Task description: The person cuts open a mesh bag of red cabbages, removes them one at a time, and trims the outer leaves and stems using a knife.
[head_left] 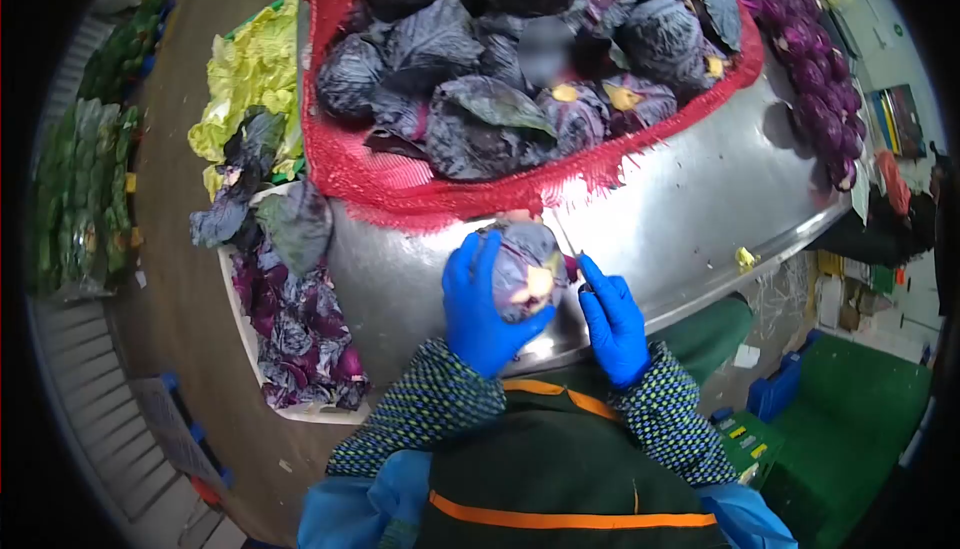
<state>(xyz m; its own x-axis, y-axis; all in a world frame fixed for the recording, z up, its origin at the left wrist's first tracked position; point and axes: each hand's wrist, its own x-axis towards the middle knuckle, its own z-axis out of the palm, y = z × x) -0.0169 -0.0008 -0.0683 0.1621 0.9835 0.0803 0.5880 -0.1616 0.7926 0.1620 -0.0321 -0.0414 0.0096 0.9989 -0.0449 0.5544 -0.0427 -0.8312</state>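
Observation:
My left hand (pixel 487 294), in a blue glove, is closed around the left side of a red cabbage (pixel 522 249). The cabbage's pale cut stem faces up toward me. My right hand (pixel 612 321), gloved in blue too, grips a knife (pixel 563 232) just right of the cabbage. Its thin blade points up and away, and the handle is mostly hidden in my fingers. Beyond both hands, a red mesh sack (pixel 440 199) lies spread open, with many dark red cabbages (pixel 490 129) heaped on it.
A steel table (pixel 690 199) carries the sack. At its right edge lies a row of trimmed purple cabbages (pixel 820 89). On the left stand a white crate (pixel 240 319) of purple leaves and a heap of yellow-green leaves (pixel 255 69). A green chair-like object (pixel 850 419) is at lower right.

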